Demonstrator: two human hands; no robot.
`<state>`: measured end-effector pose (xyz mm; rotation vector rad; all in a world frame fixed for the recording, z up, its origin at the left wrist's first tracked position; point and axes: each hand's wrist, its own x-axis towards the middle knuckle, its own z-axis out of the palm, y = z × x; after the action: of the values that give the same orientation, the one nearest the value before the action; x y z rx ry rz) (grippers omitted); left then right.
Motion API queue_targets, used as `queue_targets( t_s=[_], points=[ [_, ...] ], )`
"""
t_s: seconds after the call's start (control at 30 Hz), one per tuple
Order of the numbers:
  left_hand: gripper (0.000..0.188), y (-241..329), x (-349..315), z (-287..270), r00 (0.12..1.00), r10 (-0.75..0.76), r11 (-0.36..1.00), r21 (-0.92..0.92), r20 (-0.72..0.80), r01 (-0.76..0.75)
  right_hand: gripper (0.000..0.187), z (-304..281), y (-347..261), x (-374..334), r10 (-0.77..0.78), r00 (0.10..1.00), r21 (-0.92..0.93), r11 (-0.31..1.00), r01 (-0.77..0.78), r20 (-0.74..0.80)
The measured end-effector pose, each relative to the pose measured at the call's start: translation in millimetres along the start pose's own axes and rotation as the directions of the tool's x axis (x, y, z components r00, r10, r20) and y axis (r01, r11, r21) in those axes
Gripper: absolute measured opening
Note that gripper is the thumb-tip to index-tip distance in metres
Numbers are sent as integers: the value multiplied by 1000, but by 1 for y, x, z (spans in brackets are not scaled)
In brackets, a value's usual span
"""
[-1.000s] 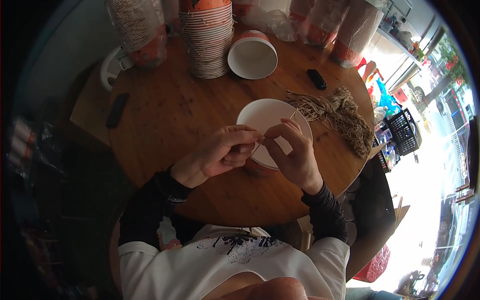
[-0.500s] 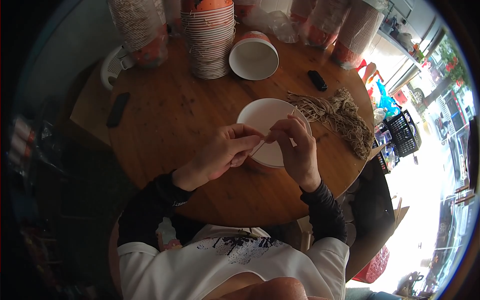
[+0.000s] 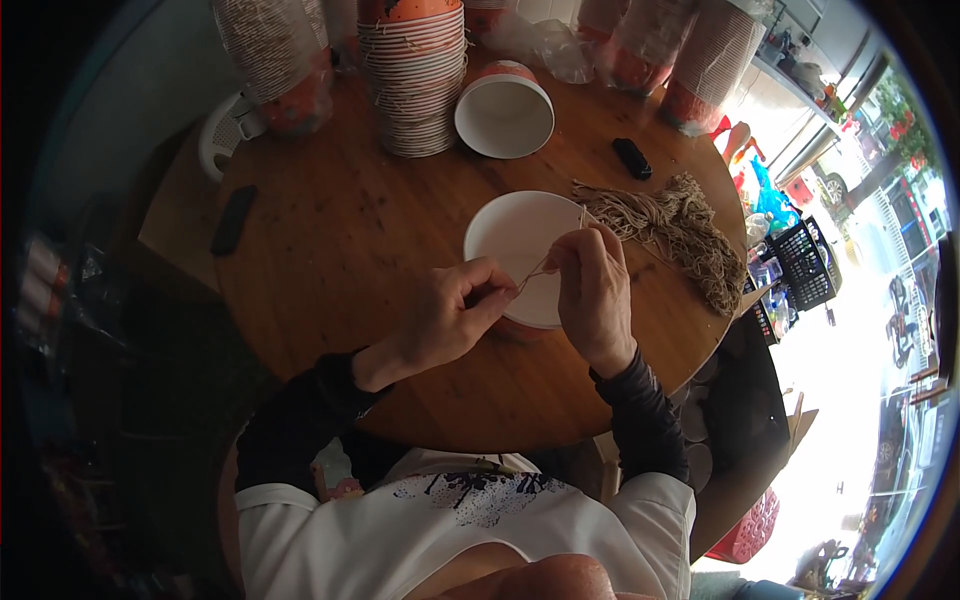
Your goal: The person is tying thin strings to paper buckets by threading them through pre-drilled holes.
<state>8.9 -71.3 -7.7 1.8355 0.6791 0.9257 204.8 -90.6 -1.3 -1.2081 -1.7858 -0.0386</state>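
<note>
Over the white bowl [image 3: 500,228], a thin strand [image 3: 531,277] slants away rightward: the left grip [image 3: 447,312], by the bowl's near-left rim, pinches its nearer part; the right grip [image 3: 596,292], over the bowl's right side, apparently pinches it farther along, fingertips partly hidden.

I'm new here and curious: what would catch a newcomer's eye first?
Probably the left hand and right hand at centre, a thin strand between them above a white-lined paper bowl. Next, the tangled tan strand bundle to their right on the wooden table, and the tall bowl stack at its far side.
</note>
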Motion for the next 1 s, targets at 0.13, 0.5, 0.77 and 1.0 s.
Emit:
queue_targets(
  t_s=[0.13, 0.5, 0.77, 1.0],
  points=[
    [12, 9, 7, -5, 994, -96, 991, 87, -44, 99, 6, -3, -2, 5, 1, 998, 9, 1000, -2, 56],
    [7, 8, 5, -2, 984, 155, 949, 291, -85, -125, 18, -32, 2, 11, -18, 903, 210, 974, -80, 430],
    [12, 10, 6, -1, 940, 328, 877, 400, -96, -266, 18, -17, -17, -8, -137, 991, 88, 987, 136, 1],
    [11, -5, 6, -11, 938, 324, 910, 312, -123, -273, 23, -29, -9, -10, -207, 978, -94, 973, 210, 41]
  ],
)
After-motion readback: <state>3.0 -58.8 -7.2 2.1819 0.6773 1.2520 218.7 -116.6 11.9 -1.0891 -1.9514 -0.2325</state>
